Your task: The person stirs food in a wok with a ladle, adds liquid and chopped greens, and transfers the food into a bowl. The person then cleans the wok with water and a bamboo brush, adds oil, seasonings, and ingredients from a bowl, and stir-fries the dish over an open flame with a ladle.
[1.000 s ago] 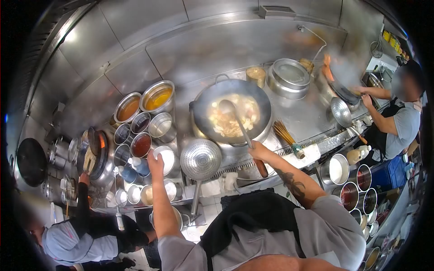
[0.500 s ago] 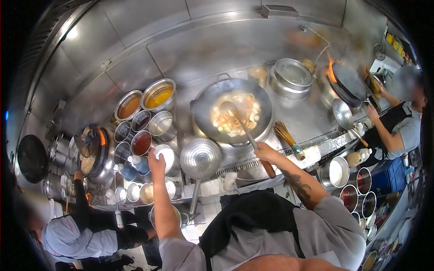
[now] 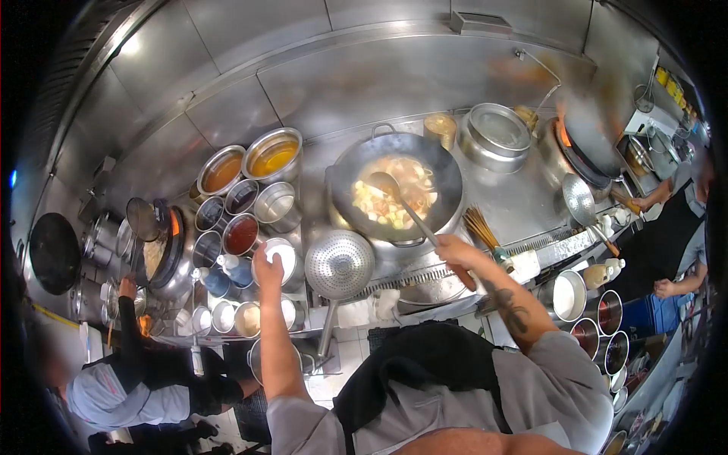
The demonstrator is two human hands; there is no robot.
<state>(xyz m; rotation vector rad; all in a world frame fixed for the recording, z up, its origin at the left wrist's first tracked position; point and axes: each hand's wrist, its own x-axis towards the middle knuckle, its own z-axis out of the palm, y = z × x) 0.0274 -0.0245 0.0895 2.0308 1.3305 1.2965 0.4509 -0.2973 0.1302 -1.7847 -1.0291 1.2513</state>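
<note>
A stainless-steel kitchen wall [image 3: 326, 83] ran across the top of the frame above a metal bench [image 3: 504, 193]. A wok [image 3: 446, 171] sat at the centre, with pale pieces of food [image 3: 371, 208] in steaming liquid.

Right of centre, the right hand [image 3: 455, 252] had its fingers clamped on the handle of a ladle [image 3: 415, 218], whose bowl rested among the food in the wok. The left hand [image 3: 268, 267], left of centre, was at the rim of a metal container [image 3: 295, 273] of white contents; whether its fingers gripped that rim I could not tell.

A perforated strainer [image 3: 339, 264] lay between the 2 hands, just below the wok. A bamboo brush [image 3: 479, 227] lay to the wok's right, and a pot of yellow liquid [image 3: 293, 171] stood at its upper left. 2 co-workers were visible: 1 at lower left [image 3: 129, 394], 1 at the right edge [image 3: 671, 235].
</note>
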